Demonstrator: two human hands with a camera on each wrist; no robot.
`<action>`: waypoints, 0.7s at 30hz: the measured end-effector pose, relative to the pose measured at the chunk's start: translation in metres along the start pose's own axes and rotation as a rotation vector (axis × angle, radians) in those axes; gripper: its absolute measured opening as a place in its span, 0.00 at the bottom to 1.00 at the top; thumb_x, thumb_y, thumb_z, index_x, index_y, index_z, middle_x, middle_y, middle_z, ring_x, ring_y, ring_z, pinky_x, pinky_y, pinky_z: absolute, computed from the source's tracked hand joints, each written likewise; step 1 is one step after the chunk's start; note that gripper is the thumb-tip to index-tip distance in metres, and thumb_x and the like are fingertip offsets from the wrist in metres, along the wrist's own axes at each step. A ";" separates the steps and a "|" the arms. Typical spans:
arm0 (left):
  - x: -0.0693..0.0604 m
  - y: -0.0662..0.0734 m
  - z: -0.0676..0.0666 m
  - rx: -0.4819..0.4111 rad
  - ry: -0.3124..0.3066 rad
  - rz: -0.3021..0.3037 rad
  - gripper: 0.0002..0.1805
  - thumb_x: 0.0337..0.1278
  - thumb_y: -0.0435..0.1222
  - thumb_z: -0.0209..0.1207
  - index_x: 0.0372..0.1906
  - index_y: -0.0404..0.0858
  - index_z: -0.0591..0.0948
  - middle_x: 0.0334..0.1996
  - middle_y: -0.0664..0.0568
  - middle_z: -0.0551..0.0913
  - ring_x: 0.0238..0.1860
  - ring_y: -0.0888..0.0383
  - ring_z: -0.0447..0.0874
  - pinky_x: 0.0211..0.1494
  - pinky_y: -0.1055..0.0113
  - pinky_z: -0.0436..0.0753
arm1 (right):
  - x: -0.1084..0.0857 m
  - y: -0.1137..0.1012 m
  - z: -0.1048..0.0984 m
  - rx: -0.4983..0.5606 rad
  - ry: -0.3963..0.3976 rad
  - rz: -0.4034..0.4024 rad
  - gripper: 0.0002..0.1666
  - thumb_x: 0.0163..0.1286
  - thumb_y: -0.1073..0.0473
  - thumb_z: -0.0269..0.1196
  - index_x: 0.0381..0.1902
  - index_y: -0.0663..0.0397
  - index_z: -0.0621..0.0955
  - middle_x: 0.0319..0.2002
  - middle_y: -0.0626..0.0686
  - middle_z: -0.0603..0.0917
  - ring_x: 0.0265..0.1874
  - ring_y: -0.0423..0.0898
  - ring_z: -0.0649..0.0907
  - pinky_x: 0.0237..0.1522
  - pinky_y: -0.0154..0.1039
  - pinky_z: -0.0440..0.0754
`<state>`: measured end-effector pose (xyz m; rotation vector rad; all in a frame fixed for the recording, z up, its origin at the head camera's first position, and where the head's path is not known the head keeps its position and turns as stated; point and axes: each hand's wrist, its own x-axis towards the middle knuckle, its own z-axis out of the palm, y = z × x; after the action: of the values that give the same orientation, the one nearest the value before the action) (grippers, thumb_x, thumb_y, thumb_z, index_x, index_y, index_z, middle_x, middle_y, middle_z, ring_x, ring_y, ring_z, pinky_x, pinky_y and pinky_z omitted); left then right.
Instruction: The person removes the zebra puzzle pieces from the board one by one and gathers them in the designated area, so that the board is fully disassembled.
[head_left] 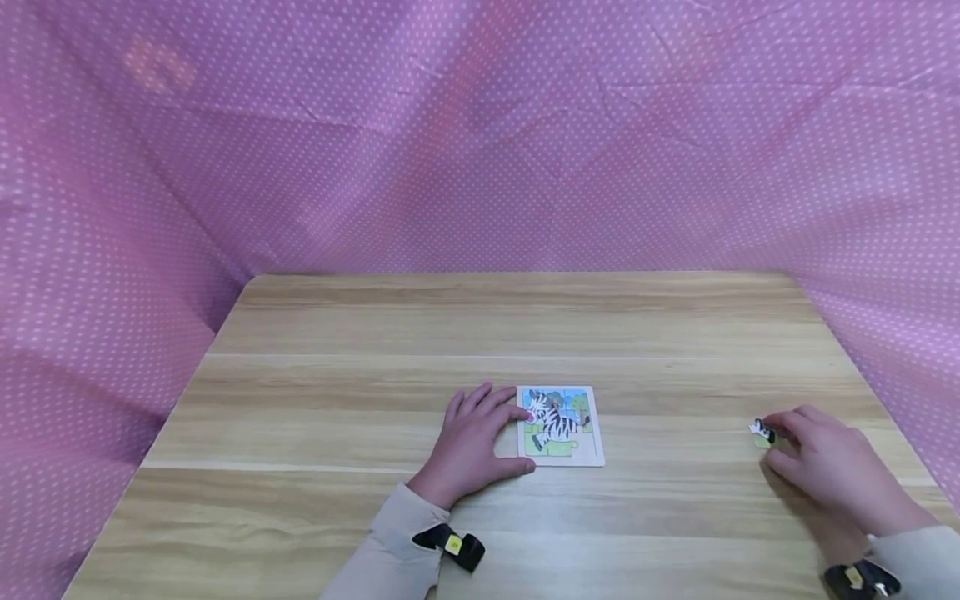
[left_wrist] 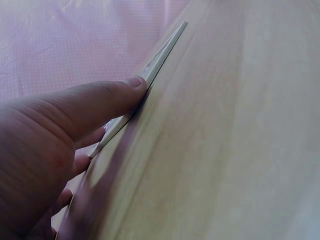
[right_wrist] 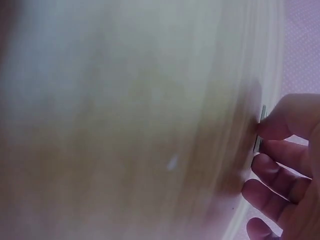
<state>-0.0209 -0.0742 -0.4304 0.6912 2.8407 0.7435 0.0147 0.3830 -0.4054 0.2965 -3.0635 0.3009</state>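
Note:
A square zebra jigsaw puzzle (head_left: 558,425) in a white-bordered tray (head_left: 598,446) lies flat on the table. My left hand (head_left: 474,448) rests at the tray's left side, fingers spread and fairly straight. Its thumb (left_wrist: 117,100) touches the tray's near edge in the left wrist view. Bare tray shows at the puzzle's lower right corner. Far to the right, my right hand (head_left: 836,462) pinches a small black, white and green puzzle piece (head_left: 761,433) between thumb and index finger, low over the table. The right wrist view shows only the piece's thin edge (right_wrist: 264,111).
The wood-grain table (head_left: 337,400) reaches back to a pink dotted curtain (head_left: 480,167), which also hangs along both sides. A black strap (head_left: 450,546) circles the left wrist, and another strap (head_left: 861,579) is on the right.

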 end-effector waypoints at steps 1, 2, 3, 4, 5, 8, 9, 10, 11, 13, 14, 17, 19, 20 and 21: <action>0.000 0.000 0.000 -0.001 -0.001 -0.001 0.35 0.46 0.63 0.70 0.61 0.57 0.79 0.74 0.58 0.65 0.78 0.46 0.52 0.76 0.39 0.45 | 0.001 0.000 -0.001 0.006 -0.013 0.011 0.24 0.51 0.58 0.72 0.45 0.64 0.83 0.37 0.58 0.82 0.36 0.58 0.83 0.37 0.61 0.79; 0.000 0.001 0.000 0.000 -0.002 -0.002 0.35 0.46 0.63 0.70 0.61 0.57 0.79 0.74 0.58 0.65 0.78 0.47 0.51 0.76 0.39 0.44 | 0.001 0.000 -0.001 0.012 -0.027 0.022 0.23 0.51 0.58 0.73 0.44 0.64 0.83 0.37 0.58 0.82 0.36 0.59 0.83 0.38 0.61 0.80; 0.000 0.001 0.000 0.001 -0.004 -0.003 0.35 0.46 0.63 0.70 0.61 0.57 0.79 0.75 0.58 0.65 0.78 0.47 0.51 0.76 0.39 0.44 | 0.002 0.000 -0.002 0.019 -0.041 0.032 0.22 0.52 0.58 0.73 0.43 0.65 0.83 0.37 0.59 0.82 0.36 0.60 0.83 0.38 0.61 0.80; 0.000 0.001 -0.001 0.001 -0.004 -0.004 0.35 0.46 0.63 0.70 0.61 0.57 0.79 0.75 0.58 0.65 0.78 0.46 0.51 0.76 0.39 0.44 | 0.003 0.000 -0.003 0.024 -0.050 0.040 0.22 0.52 0.58 0.73 0.42 0.65 0.83 0.36 0.58 0.82 0.36 0.59 0.83 0.39 0.61 0.80; 0.000 0.001 -0.001 0.002 -0.005 -0.004 0.35 0.46 0.63 0.70 0.61 0.57 0.79 0.75 0.58 0.65 0.78 0.47 0.51 0.76 0.39 0.44 | 0.003 0.000 -0.003 0.028 -0.055 0.046 0.21 0.52 0.57 0.73 0.41 0.64 0.83 0.36 0.58 0.82 0.36 0.59 0.83 0.39 0.61 0.80; 0.000 0.002 -0.001 0.004 -0.005 -0.004 0.35 0.46 0.63 0.70 0.61 0.57 0.79 0.75 0.58 0.65 0.78 0.46 0.52 0.76 0.39 0.44 | 0.004 -0.001 -0.004 0.021 -0.050 0.047 0.20 0.51 0.56 0.73 0.39 0.62 0.83 0.33 0.54 0.82 0.33 0.56 0.83 0.37 0.58 0.81; 0.000 0.002 -0.002 0.002 -0.006 -0.003 0.35 0.46 0.63 0.70 0.61 0.57 0.79 0.75 0.58 0.65 0.78 0.46 0.52 0.76 0.39 0.44 | 0.004 -0.002 -0.004 0.017 -0.048 0.043 0.19 0.51 0.55 0.73 0.38 0.62 0.84 0.32 0.54 0.82 0.32 0.55 0.83 0.37 0.58 0.81; 0.000 0.002 -0.002 0.002 -0.006 -0.003 0.35 0.46 0.63 0.70 0.61 0.57 0.79 0.75 0.58 0.65 0.78 0.46 0.52 0.76 0.39 0.44 | 0.003 -0.002 -0.004 0.014 -0.040 0.038 0.19 0.51 0.55 0.74 0.38 0.61 0.84 0.32 0.53 0.82 0.32 0.55 0.83 0.37 0.58 0.81; 0.000 0.002 -0.002 0.002 -0.007 -0.003 0.35 0.46 0.63 0.70 0.61 0.57 0.79 0.75 0.58 0.65 0.78 0.46 0.52 0.76 0.39 0.44 | 0.003 -0.003 -0.004 0.015 -0.036 0.031 0.20 0.51 0.55 0.74 0.37 0.61 0.84 0.32 0.53 0.83 0.32 0.55 0.83 0.37 0.58 0.81; 0.000 0.003 -0.003 -0.001 -0.009 -0.004 0.35 0.46 0.63 0.70 0.61 0.57 0.79 0.75 0.57 0.65 0.78 0.46 0.52 0.76 0.39 0.44 | 0.003 -0.005 -0.004 0.019 -0.022 0.013 0.20 0.50 0.53 0.75 0.37 0.60 0.84 0.32 0.52 0.83 0.32 0.55 0.83 0.36 0.58 0.81; 0.000 0.003 -0.003 -0.002 -0.009 -0.005 0.35 0.46 0.63 0.70 0.61 0.57 0.79 0.75 0.57 0.65 0.78 0.46 0.52 0.76 0.39 0.44 | 0.003 -0.008 -0.003 0.026 -0.010 0.000 0.20 0.50 0.53 0.76 0.37 0.59 0.84 0.33 0.52 0.83 0.32 0.56 0.84 0.37 0.59 0.81; 0.000 0.003 -0.004 -0.005 -0.009 -0.007 0.35 0.46 0.62 0.70 0.61 0.56 0.80 0.75 0.57 0.65 0.78 0.46 0.52 0.76 0.39 0.45 | 0.006 -0.017 -0.002 0.041 0.026 -0.043 0.21 0.48 0.52 0.77 0.37 0.58 0.85 0.33 0.50 0.83 0.32 0.54 0.84 0.37 0.57 0.82; 0.000 0.003 -0.004 -0.007 -0.009 -0.008 0.35 0.46 0.62 0.70 0.61 0.56 0.80 0.75 0.57 0.65 0.78 0.46 0.52 0.76 0.39 0.45 | 0.009 -0.026 -0.001 0.052 0.043 -0.068 0.21 0.47 0.52 0.77 0.37 0.56 0.85 0.33 0.49 0.83 0.31 0.53 0.84 0.37 0.56 0.83; 0.000 0.003 -0.004 -0.007 -0.008 -0.008 0.35 0.46 0.63 0.70 0.61 0.56 0.80 0.74 0.57 0.65 0.78 0.46 0.52 0.76 0.39 0.45 | 0.010 -0.031 -0.001 0.056 0.053 -0.083 0.20 0.47 0.53 0.77 0.36 0.56 0.85 0.33 0.48 0.83 0.31 0.51 0.84 0.36 0.55 0.83; 0.000 0.003 -0.004 -0.007 -0.008 -0.008 0.35 0.46 0.63 0.70 0.61 0.57 0.80 0.74 0.57 0.65 0.78 0.46 0.52 0.76 0.40 0.45 | 0.012 -0.035 -0.001 0.056 0.060 -0.099 0.20 0.46 0.53 0.78 0.35 0.55 0.85 0.32 0.47 0.83 0.30 0.50 0.83 0.36 0.54 0.83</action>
<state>-0.0204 -0.0738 -0.4259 0.6805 2.8306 0.7471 0.0102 0.3472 -0.3975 0.4315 -2.9730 0.3842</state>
